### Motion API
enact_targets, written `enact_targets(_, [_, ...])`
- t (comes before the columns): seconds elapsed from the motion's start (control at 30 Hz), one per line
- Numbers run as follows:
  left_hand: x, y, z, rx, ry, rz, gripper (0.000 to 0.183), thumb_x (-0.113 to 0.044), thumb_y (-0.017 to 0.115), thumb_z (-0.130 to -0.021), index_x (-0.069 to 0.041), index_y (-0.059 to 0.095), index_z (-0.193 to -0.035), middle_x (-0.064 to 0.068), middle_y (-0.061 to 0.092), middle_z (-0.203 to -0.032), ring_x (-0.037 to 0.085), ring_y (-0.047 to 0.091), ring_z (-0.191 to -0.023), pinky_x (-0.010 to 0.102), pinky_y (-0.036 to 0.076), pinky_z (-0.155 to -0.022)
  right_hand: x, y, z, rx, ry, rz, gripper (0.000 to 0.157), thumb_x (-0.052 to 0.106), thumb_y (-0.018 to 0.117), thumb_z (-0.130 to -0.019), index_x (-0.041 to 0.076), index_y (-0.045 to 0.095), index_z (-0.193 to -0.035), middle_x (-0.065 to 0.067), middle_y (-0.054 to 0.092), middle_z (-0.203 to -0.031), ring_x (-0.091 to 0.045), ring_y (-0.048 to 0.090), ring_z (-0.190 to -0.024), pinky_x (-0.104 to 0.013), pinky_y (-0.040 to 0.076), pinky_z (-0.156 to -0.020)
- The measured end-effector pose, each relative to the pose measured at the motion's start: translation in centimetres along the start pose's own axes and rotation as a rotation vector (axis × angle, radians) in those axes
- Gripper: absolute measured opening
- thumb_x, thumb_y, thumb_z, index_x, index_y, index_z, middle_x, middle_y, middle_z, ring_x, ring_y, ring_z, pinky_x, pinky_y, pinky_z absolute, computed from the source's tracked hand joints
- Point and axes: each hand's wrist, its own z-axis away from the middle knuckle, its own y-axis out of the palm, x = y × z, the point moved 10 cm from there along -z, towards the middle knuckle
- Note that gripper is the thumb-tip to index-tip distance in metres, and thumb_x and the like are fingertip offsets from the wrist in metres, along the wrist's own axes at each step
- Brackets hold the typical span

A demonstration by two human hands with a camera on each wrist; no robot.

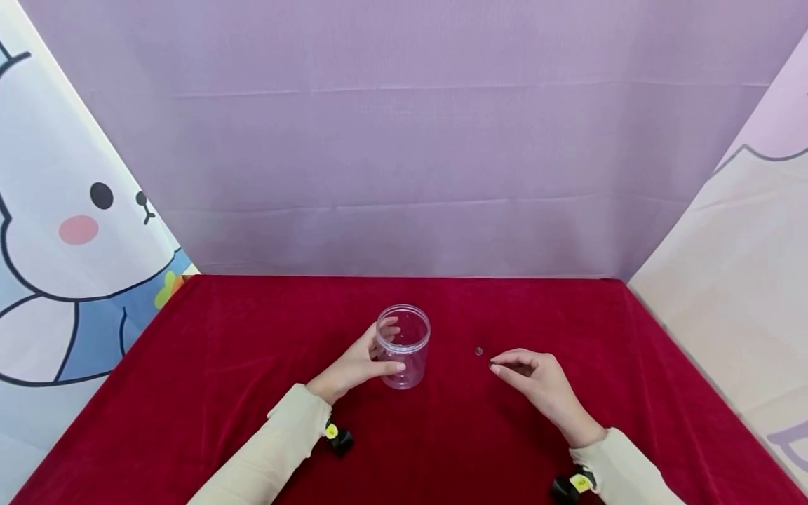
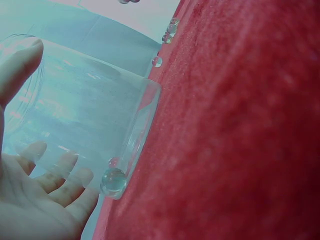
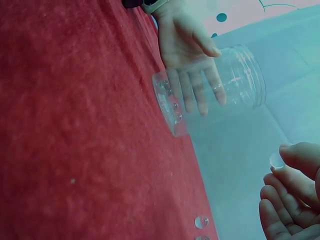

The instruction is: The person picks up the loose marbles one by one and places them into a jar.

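My left hand point(image 1: 356, 361) grips a clear plastic jar point(image 1: 413, 361) round its side, thumb at the front and fingers behind. The jar stands upright and open-topped, its base right at the red cloth. Several clear marbles point(image 3: 175, 106) lie at the bottom inside it; a larger-looking marble point(image 2: 113, 180) shows near the base in the left wrist view. To the right of the jar, my right hand point(image 1: 543, 386) pinches a clear marble point(image 3: 276, 159) between thumb and index finger, with the other fingers curled loosely below. Just left of those fingertips, a loose marble point(image 1: 478, 351) lies on the cloth.
Red velvety cloth point(image 1: 284, 315) covers the table. More loose marbles point(image 2: 171, 29) sit on it, beyond the jar in the left wrist view. A purple curtain point(image 1: 404, 154) hangs behind, with a cartoon-printed sheet point(image 1: 50, 189) at left and a pale sheet point(image 1: 745, 280) at right.
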Motion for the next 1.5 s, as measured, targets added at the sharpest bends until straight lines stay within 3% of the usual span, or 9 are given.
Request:
enact_targets(0.6, [0.2,0.0,0.1,-0.004,-0.013,-0.005,0.082,-0.016,0.072,-0.083,-0.014,0.022,-0.148,0.015,0.032,-0.148,0.034,0.03,-0.136,0.052,0.024,-0.11,1.9,1.5,-1.0,0.035,-0.071,-0.032,0.017,0.017,0.073,-0.082,0.006,0.073,-0.096,-0.006,0.07,-0.099,-0.007,0.065,-0.082,-0.023,0.052,-0.068])
enact_targets(0.9, [0.0,-0.1,0.0,-0.013,-0.01,-0.004,0.083,-0.02,0.074,-0.082,-0.017,0.023,-0.148,0.013,0.032,-0.148,0.032,0.03,-0.136,0.051,0.026,-0.11,3.0,2.3,-1.5,0.056,-0.069,-0.013,0.013,0.018,0.073,-0.082,0.017,0.073,-0.096,0.0,0.069,-0.097,-0.011,0.064,-0.079,-0.025,0.053,-0.068])
enact_targets(1.27, [-0.1,0.0,0.0,-0.002,-0.006,0.003,0.081,-0.019,0.073,-0.083,-0.022,0.024,-0.147,0.012,0.032,-0.149,0.031,0.029,-0.137,0.05,0.024,-0.111,3.9,3.0,-2.2,0.072,-0.091,-0.027,0.015,0.023,0.073,-0.083,0.018,0.073,-0.097,0.001,0.069,-0.098,-0.013,0.063,-0.078,-0.026,0.052,-0.066])
enact_targets(1.5, [0.1,0.0,0.0,0.005,-0.01,-0.001,0.082,-0.02,0.073,-0.083,-0.019,0.023,-0.148,0.012,0.032,-0.149,0.03,0.029,-0.137,0.05,0.025,-0.11,4.7,3.4,-2.6,0.065,-0.114,-0.048,0.015,0.023,0.073,-0.083,0.015,0.074,-0.096,-0.001,0.07,-0.097,-0.012,0.063,-0.079,-0.025,0.053,-0.068])
